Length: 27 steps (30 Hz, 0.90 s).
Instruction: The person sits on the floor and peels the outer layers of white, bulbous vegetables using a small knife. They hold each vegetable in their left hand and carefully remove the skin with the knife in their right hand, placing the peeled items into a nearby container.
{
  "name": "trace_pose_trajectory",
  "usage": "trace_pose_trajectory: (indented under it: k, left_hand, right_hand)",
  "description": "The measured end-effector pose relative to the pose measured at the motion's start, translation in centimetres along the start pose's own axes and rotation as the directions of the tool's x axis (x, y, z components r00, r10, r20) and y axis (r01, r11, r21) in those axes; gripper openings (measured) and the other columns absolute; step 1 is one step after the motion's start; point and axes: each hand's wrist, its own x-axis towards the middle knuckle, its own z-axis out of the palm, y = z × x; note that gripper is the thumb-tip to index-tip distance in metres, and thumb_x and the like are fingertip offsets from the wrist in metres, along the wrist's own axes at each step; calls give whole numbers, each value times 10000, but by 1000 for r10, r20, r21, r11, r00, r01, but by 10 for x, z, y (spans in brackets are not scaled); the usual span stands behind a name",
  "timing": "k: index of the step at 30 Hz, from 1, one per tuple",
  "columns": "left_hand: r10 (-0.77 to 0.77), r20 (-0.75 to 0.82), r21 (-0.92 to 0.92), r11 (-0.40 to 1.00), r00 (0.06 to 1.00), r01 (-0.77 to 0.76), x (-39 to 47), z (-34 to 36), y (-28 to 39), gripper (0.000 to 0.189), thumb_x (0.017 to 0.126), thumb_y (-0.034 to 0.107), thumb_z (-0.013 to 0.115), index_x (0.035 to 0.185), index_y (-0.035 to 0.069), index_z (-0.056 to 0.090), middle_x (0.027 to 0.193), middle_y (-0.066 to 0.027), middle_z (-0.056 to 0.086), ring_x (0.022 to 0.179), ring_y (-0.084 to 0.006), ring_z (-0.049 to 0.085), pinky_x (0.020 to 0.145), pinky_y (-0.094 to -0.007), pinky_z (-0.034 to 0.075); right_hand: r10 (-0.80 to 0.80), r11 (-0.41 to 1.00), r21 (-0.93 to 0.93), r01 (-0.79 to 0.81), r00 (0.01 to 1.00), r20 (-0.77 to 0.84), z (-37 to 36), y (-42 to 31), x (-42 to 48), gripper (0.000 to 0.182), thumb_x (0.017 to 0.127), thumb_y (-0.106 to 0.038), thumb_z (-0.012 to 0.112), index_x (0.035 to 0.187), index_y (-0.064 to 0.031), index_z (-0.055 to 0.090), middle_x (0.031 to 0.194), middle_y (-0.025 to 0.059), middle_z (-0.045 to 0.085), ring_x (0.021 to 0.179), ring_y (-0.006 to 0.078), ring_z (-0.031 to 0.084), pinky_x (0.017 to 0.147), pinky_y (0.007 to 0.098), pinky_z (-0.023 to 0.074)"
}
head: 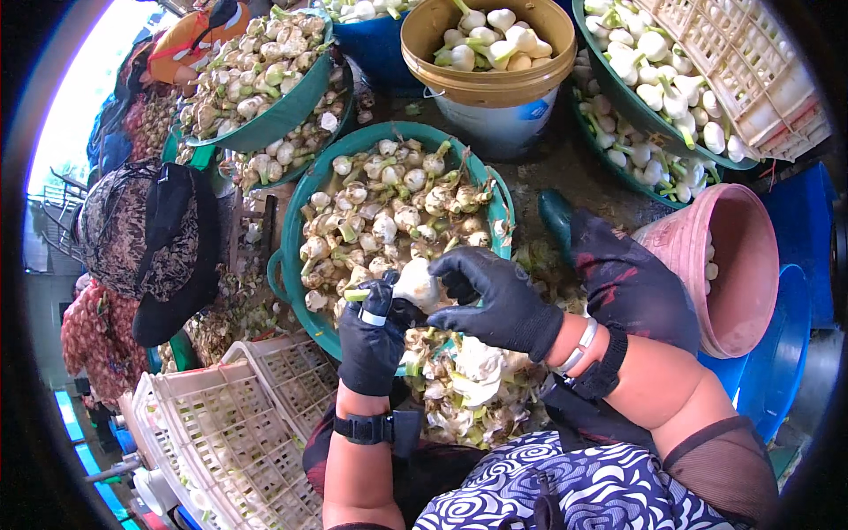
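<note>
My left hand [372, 338], in a black glove with a white band on one finger, grips a white peeled garlic bulb [416, 285]. A short green garlic stem [356, 295] pokes out at the left of that hand. On the bulb's right side is my right hand [497, 298], also black-gloved, its thumb and fingers spread and curved towards the bulb. Whether its fingertips touch the bulb is unclear. Below both hands stands a green plastic tub [291, 238] of muddy, unpeeled garlic bulbs [384, 228] lying in brownish water.
Loose garlic skins [477, 377] are heaped before my lap. White plastic crates [218, 424] stand at lower left, a pink bucket [735, 265] at right. A brown-rimmed bucket [490, 73] and green basins [278, 112] hold garlic. A person in a cap [146, 232] is at left.
</note>
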Motion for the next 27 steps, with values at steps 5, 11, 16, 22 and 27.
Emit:
trace_pose_trajectory:
  k: [5, 11, 16, 22, 27]
  left_hand:
    - [139, 62, 331, 931, 988, -152, -10, 21, 12, 246, 880, 203, 590, 957, -24, 539, 853, -111, 622, 626, -201, 624, 552, -293, 518]
    - [76, 12, 323, 943, 997, -75, -14, 26, 14, 326, 881, 277, 585, 1001, -24, 559, 790, -93, 625, 587, -165, 601, 531, -269, 497]
    - [-2, -47, -17, 1000, 999, 1, -4, 9, 17, 337, 890, 311, 571, 989, -12, 576, 785, -116, 635, 631, -193, 619, 551, -320, 527]
    - [-30, 13, -105, 994, 999, 31, -5, 15, 14, 369, 896, 339, 551, 1016, -9, 577, 780, -126, 648, 645, -198, 620, 628, -357, 529]
    - [35, -41, -68, 997, 999, -38, -10, 39, 4, 371, 901, 303, 545, 1067, -28, 571, 866, -129, 657, 741, -212, 635, 724, -324, 514]
  right_hand:
    - [107, 994, -23, -106, 993, 49, -2, -2, 4, 281, 681, -192, 704, 891, -62, 570, 813, 148, 581, 771, 318, 586, 673, 400, 457]
    - [-110, 936, -304, 176, 969, 223, -4, -3, 7, 168, 706, -106, 633, 845, -42, 562, 742, 134, 535, 706, 309, 556, 638, 395, 446]
    - [25, 864, -474, 169, 927, 375, 2, 0, -9, 182, 698, -127, 539, 844, -18, 547, 797, 219, 565, 762, 392, 568, 684, 471, 454]
    - [253, 953, -214, -216, 953, 164, -6, -13, 0, 272, 731, -223, 636, 862, -4, 539, 811, 214, 585, 750, 313, 596, 661, 390, 469]
    - [358, 933, -40, -358, 915, 185, 14, 19, 0, 302, 800, -235, 692, 948, 5, 584, 773, 49, 611, 705, 77, 550, 640, 273, 474]
